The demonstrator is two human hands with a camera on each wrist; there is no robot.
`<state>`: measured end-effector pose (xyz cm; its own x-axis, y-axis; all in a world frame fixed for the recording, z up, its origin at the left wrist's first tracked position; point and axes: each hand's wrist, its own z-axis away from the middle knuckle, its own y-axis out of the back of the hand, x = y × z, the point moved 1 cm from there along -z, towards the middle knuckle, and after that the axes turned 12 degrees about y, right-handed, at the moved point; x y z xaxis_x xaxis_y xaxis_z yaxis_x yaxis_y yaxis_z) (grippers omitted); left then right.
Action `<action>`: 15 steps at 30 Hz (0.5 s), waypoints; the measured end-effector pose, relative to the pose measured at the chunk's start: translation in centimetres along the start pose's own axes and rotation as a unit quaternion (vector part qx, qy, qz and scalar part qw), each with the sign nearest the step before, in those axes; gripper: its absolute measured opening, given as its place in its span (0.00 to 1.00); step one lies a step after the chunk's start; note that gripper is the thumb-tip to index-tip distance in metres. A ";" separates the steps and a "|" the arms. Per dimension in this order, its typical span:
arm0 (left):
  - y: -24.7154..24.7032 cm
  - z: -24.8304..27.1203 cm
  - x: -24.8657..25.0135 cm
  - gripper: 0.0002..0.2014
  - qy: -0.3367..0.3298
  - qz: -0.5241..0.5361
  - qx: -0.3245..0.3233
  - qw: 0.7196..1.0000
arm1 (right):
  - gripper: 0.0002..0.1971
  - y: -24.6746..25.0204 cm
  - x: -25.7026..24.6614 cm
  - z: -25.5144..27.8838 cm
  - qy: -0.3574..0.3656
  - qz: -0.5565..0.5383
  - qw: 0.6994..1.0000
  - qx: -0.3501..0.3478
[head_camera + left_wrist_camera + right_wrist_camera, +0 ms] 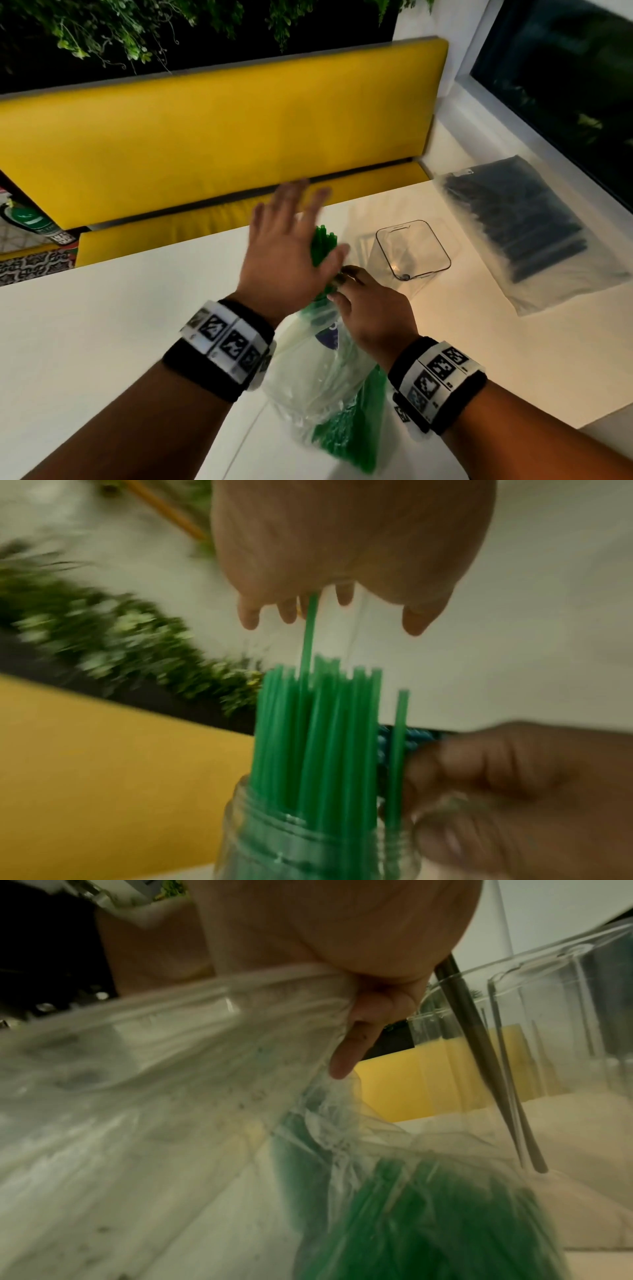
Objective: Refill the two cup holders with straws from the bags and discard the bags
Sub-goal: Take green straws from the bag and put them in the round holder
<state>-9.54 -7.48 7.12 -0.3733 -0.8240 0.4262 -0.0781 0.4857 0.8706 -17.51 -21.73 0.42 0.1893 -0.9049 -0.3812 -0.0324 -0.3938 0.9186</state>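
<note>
Head view first: the left hand [287, 246] is spread wide open, fingers straight and blurry, palm hovering over the tops of the thin green plastic straws [323, 248]. It isn't holding anything as far as I can see. In the left wrist view one straw sticks up higher than the rest, right up to the fingertips [249, 619], but I can't tell whether it's actually touching them.

The right hand [371, 308] sits just beside the straw bunch, with its fingers curled round the gathered neck of the crumpled clear plastic bag [318, 380]. The right wrist view shows the film bunched up tight in that fist. The bag trails back toward the person over the white table [120, 325], and there's still a load of green straws down in its lower end.

The left wrist view also shows the green straws standing upright inside something clear and round. It's too blurry to tell whether that's a holder or just the bag.

Just to the right of the hands stands a clear square plastic cup holder [412, 250]. It has one dark straw leaning in it, seen in the right wrist view. Further right, a second clear bag of black straws [520, 222] lies flat on the table, well apart from the hands.

Behind the table there's a yellow padded bench [219, 137].
</note>
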 end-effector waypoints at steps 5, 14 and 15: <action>-2.4 -0.9 -0.5 0.25 -0.076 -0.141 -0.064 0.985 | 0.12 -0.2 0.0 0.1 0.000 0.001 1.000 0.013; 0.8 -1.5 0.2 0.18 -0.099 -0.108 0.009 0.989 | 0.23 0.8 -0.1 1.0 -0.039 -0.074 0.996 0.004; 1.9 -0.6 0.8 0.17 -0.106 -0.059 0.045 0.992 | 0.29 1.0 0.1 1.4 -0.065 -0.108 0.992 0.001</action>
<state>-9.40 -7.37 9.31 -0.5417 -0.8013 0.2538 -0.2108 0.4218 0.8819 -18.92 -22.43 1.13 0.0636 -0.8126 -0.5793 -0.0076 -0.5808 0.8140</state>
